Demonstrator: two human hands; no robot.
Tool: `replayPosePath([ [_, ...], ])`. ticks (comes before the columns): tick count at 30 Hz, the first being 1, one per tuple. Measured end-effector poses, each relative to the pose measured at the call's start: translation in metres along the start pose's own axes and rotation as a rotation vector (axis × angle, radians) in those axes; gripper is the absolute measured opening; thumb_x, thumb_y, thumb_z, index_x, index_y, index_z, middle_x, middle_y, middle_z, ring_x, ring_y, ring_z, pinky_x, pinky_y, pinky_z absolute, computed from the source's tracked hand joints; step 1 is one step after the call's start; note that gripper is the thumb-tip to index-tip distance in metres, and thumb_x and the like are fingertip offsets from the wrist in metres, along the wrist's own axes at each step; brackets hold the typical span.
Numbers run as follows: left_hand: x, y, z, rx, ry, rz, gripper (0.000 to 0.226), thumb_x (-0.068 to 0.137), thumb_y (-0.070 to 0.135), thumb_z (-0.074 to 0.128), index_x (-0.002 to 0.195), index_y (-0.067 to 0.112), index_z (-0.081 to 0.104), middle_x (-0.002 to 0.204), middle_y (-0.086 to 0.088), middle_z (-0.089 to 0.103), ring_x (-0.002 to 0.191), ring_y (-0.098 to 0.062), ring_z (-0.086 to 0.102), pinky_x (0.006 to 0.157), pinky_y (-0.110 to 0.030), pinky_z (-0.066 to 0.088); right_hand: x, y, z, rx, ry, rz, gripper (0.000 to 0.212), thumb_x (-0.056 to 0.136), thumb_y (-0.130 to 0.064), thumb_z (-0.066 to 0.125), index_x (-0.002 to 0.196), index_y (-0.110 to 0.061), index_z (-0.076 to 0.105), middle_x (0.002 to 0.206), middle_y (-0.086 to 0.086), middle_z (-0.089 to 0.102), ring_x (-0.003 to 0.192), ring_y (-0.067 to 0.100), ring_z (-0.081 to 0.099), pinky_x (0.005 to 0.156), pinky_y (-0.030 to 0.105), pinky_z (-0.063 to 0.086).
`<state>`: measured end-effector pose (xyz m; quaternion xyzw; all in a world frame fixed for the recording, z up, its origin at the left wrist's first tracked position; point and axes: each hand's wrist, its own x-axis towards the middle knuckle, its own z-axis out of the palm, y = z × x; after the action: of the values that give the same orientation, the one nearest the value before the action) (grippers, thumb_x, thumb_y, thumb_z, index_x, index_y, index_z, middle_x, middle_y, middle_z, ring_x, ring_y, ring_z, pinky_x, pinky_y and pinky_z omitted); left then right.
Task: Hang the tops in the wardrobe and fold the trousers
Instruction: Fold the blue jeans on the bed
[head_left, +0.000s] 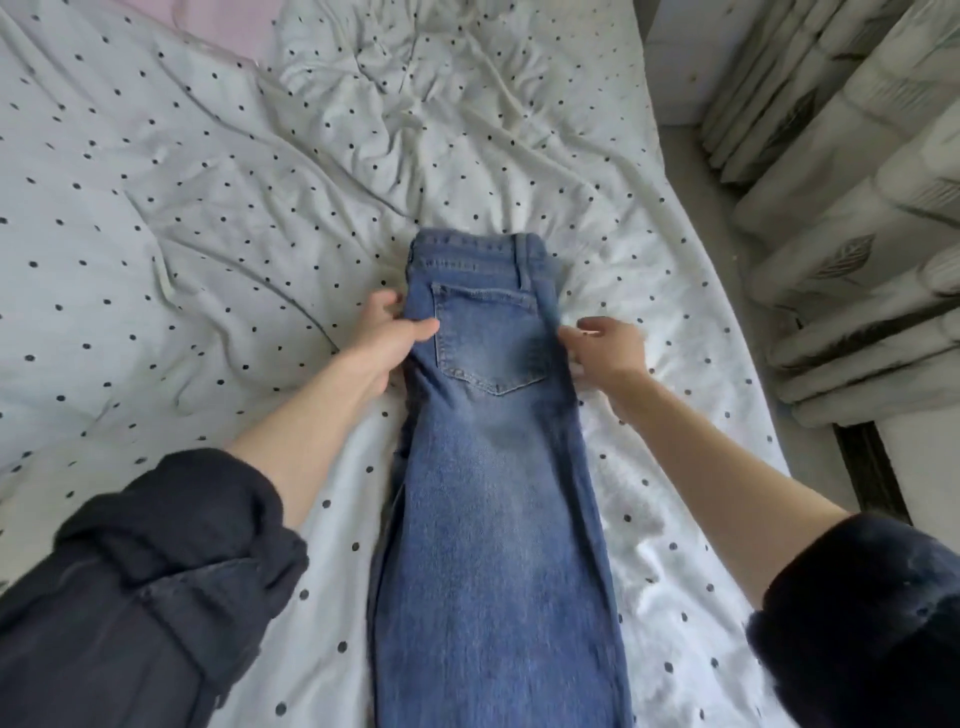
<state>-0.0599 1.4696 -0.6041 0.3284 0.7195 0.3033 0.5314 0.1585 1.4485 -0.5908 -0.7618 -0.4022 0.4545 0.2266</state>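
A pair of blue jeans (493, 467) lies lengthwise on the bed, folded in half along its length, back pocket up, waistband at the far end. My left hand (387, 338) grips the left edge of the jeans beside the pocket, thumb on top of the denim. My right hand (608, 351) holds the right edge at the same height, fingers curled at the fabric's side. The legs run toward me and leave the frame at the bottom. No tops are in view.
The bed is covered by a crumpled white duvet with black dots (234, 218). A pink pillow corner (223, 21) shows at the top left. Patterned curtains (857, 197) hang on the right, beyond a strip of floor (727, 270).
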Motion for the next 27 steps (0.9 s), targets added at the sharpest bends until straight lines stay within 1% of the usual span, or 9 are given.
replayPosePath([
  [3,-0.014,-0.026,-0.006,0.041,-0.082,-0.112,0.049,0.079,0.028,0.074,0.118,0.011,0.048,0.125,-0.009,0.059,0.111,-0.026,0.058,0.097,-0.043,0.047,-0.027,0.012,0.011,-0.430,0.123,-0.297,0.052,0.096,-0.037,0.047,0.140,-0.013,0.040,0.143,0.013,0.040,0.130,0.029,0.039,0.109,0.046,0.031],
  [8,-0.064,-0.049,-0.016,0.024,-0.210,-0.110,0.036,0.079,0.025,0.075,0.107,0.011,0.058,0.106,-0.008,0.068,0.098,-0.022,0.065,0.092,-0.038,0.050,-0.094,0.047,0.043,-0.559,0.054,-0.739,0.056,0.094,-0.047,0.030,0.126,-0.009,0.058,0.136,0.018,0.050,0.128,0.036,0.045,0.105,0.050,0.037],
  [12,-0.077,-0.069,-0.022,0.015,-0.041,-0.156,0.017,0.083,0.015,0.070,0.091,0.000,0.066,0.094,-0.018,0.068,0.081,-0.024,0.058,0.075,-0.037,0.046,-0.121,0.079,0.048,-0.727,-0.162,-0.621,0.090,0.084,-0.068,-0.012,0.144,-0.021,0.038,0.152,0.005,0.033,0.141,0.021,0.027,0.116,0.033,0.015],
  [14,-0.082,-0.066,-0.026,0.029,0.066,-0.168,0.015,0.086,0.018,0.066,0.074,0.010,0.064,0.079,-0.014,0.061,0.069,-0.022,0.052,0.064,-0.029,0.039,-0.123,0.093,0.037,-0.778,-0.170,-0.534,0.079,0.088,-0.065,-0.005,0.149,-0.023,0.024,0.157,-0.001,0.019,0.146,0.015,0.011,0.117,0.028,0.001],
  [16,-0.093,-0.067,-0.034,0.049,0.127,-0.121,0.022,0.087,0.025,0.064,0.068,0.016,0.063,0.082,-0.012,0.066,0.075,-0.027,0.061,0.071,-0.031,0.049,-0.133,0.100,0.022,-0.808,-0.189,-0.465,0.071,0.093,-0.059,0.004,0.150,-0.020,0.019,0.159,-0.001,0.012,0.146,0.014,0.003,0.117,0.030,-0.004],
  [18,-0.113,-0.070,-0.038,0.067,0.082,-0.072,0.019,0.085,0.035,0.066,0.074,0.019,0.066,0.093,-0.010,0.071,0.090,-0.028,0.066,0.083,-0.037,0.053,-0.150,0.106,0.011,-0.822,-0.188,-0.448,0.076,0.090,-0.061,0.001,0.151,-0.018,0.016,0.159,0.001,0.008,0.146,0.015,0.000,0.117,0.032,-0.006],
  [20,-0.150,-0.078,-0.039,-0.004,0.016,-0.061,0.013,0.089,0.033,0.063,0.091,0.020,0.065,0.108,-0.008,0.068,0.093,-0.022,0.064,0.070,-0.031,0.052,-0.181,0.115,0.006,-0.801,-0.183,-0.449,0.078,0.090,-0.064,-0.004,0.151,-0.019,0.013,0.159,0.001,0.002,0.146,0.015,-0.003,0.115,0.028,-0.010],
  [23,-0.215,-0.102,-0.042,-0.168,-0.103,-0.037,0.036,0.090,0.024,0.062,0.122,0.011,0.054,0.127,-0.006,0.059,0.104,-0.017,0.059,0.069,-0.026,0.053,-0.240,0.135,0.005,-0.749,-0.116,-0.479,0.101,0.072,-0.070,-0.028,0.151,-0.020,0.010,0.158,-0.003,-0.005,0.145,0.013,-0.009,0.112,0.024,-0.014],
  [27,-0.279,-0.129,-0.043,-0.109,-0.108,0.156,0.029,0.092,-0.002,0.051,0.106,0.023,0.054,0.104,0.011,0.063,0.085,0.012,0.061,0.075,-0.008,0.047,-0.301,0.165,0.010,-0.746,-0.057,-0.496,0.081,0.090,-0.060,-0.009,0.149,-0.015,0.024,0.156,-0.002,0.005,0.144,0.019,0.003,0.116,0.029,-0.005],
])
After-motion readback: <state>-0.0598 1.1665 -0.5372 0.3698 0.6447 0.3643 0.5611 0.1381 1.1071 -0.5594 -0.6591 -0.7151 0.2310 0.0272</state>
